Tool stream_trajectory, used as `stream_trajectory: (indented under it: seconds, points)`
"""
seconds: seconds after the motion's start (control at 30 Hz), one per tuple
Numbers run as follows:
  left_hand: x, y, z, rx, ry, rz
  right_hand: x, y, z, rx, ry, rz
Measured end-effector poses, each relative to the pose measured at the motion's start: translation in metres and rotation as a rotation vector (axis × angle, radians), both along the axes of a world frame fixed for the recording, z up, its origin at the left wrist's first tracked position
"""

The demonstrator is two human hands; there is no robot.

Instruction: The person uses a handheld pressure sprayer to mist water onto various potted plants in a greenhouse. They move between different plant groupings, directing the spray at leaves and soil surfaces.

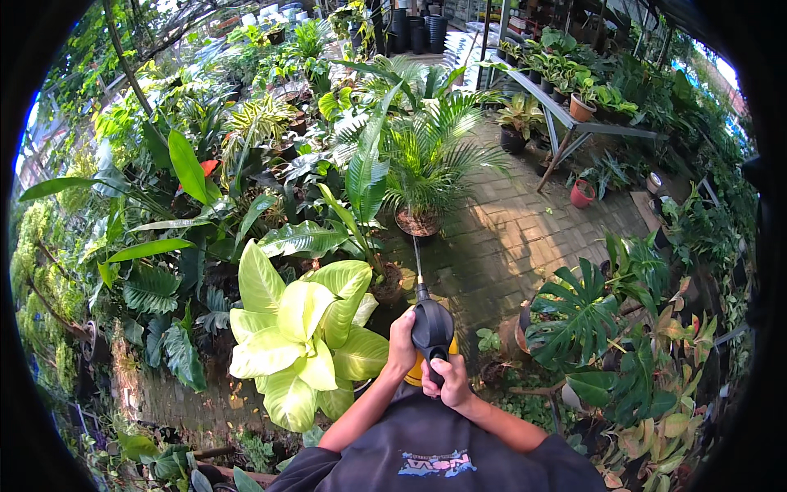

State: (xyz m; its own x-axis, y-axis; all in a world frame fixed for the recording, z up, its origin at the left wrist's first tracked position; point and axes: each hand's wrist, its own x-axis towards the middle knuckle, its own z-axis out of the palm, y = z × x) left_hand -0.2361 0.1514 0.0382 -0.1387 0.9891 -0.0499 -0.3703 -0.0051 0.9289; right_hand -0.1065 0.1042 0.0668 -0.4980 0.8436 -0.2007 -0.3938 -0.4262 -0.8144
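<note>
Both my hands hold a pump sprayer (433,321) with a black head and a yellow bottle mostly hidden beneath. My left hand (402,341) is closed against the left side of the head. At its rear, my right hand (448,382) wraps round the black handle. From the nozzle (421,289) a thin water jet runs forward to the potted palm (430,156), near the dark pot (418,223) and its soil. Just left of my left hand spreads a plant with big yellow-green leaves (303,328).
Dense potted foliage (205,213) lines the left side. A monstera (580,312) stands close on the right. Brick paving (516,234) runs between them. Farther right are a metal-framed table (566,111) bearing potted plants and a red pot (581,193) on the ground.
</note>
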Motion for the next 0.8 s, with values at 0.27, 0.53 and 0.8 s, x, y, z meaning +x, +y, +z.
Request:
stream_trajectory:
  seconds: [0.27,0.53,0.8]
  points:
    - [-0.013,-0.036,0.019,-0.237,0.895,-0.158,0.02,-0.002,-0.008,-0.017,-0.019,-0.038]
    - [0.013,-0.048,-0.006,-0.302,0.054,-0.416,0.032,0.018,-0.022,0.398,-0.462,0.031]
    - [0.033,-0.028,-0.02,-0.301,-0.204,-0.324,0.056,0.042,-0.001,0.612,-1.042,0.271]
